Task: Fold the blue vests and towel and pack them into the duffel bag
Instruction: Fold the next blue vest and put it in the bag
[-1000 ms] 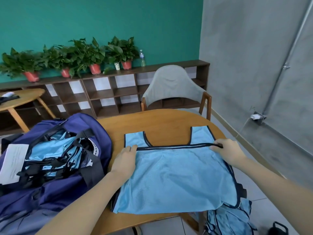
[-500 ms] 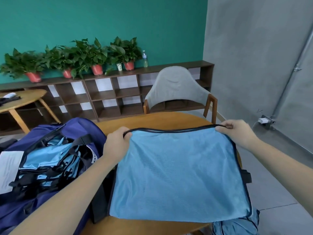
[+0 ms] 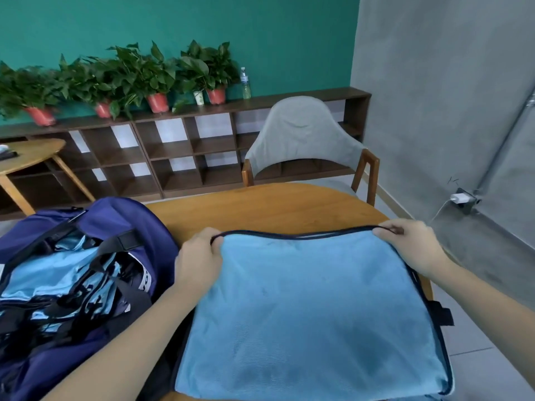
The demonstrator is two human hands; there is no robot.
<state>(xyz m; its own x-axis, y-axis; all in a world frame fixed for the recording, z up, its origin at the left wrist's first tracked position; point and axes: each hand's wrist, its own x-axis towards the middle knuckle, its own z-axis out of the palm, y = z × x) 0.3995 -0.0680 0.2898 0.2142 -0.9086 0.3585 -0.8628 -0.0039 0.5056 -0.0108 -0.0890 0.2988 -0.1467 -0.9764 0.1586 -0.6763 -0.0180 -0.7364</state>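
Left hand (image 3: 198, 263) and right hand (image 3: 412, 246), set wide apart, each pinch a far corner of the blue vest (image 3: 312, 311) between them, keeping its folded edge taut and square, with the open duffel bag (image 3: 84, 273) just beside the left hand.

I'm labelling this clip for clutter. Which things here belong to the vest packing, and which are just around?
In use: blue vest, left hand, right hand, duffel bag.
Around: table, chair, potted plants, water bottle.

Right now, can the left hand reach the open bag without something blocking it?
Probably yes. The bag lies open just beside the left hand, with nothing between them, but that hand grips the vest.
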